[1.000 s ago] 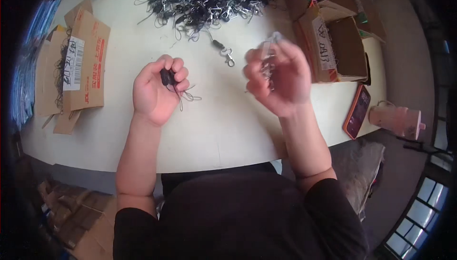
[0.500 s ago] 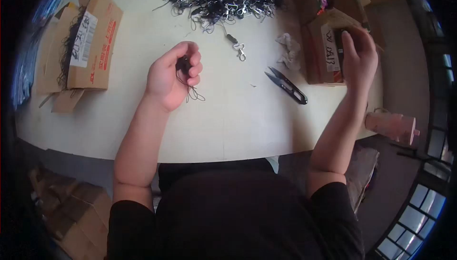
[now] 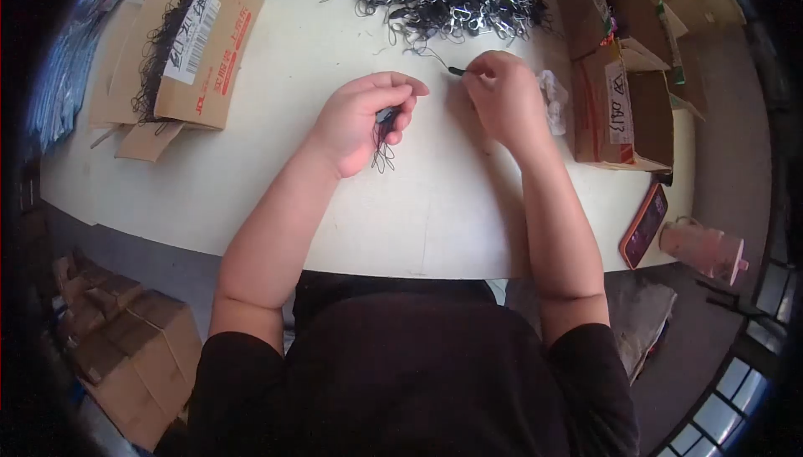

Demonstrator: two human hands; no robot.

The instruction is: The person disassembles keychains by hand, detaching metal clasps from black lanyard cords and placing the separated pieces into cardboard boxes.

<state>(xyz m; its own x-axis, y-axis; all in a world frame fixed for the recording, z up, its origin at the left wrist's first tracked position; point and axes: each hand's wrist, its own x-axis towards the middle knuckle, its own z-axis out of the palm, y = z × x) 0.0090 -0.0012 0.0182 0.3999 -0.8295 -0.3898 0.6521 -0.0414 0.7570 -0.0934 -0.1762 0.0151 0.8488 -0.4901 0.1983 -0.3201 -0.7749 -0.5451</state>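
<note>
My left hand (image 3: pixel 364 118) is closed around a small bundle of black cord straps (image 3: pixel 383 148), their thin loops hanging below the fingers. Over the table to its right, my right hand (image 3: pixel 506 97) has its thumb and fingers together at one end of a single black strap (image 3: pixel 456 71). That strap's thin cord runs up and left toward a large heap of black straps with silver metal clasps (image 3: pixel 452 1). The single strap's own clasp is hidden by my right fingers. Thread snips are out of sight, likely covered by my right forearm.
An open cardboard box with black cords over its edge (image 3: pixel 222 47) stands left. Another open box (image 3: pixel 595 110) stands right, beside crumpled white material (image 3: pixel 552 102). A phone (image 3: pixel 644 224) and a pinkish cup (image 3: pixel 701 250) are near the right edge. Cartons (image 3: pixel 138 357) sit below left.
My right hand has come from the right-hand box to the single strap and taken its clasp end. My left hand still holds its bundle. The view has shifted, and the phone now shows.
</note>
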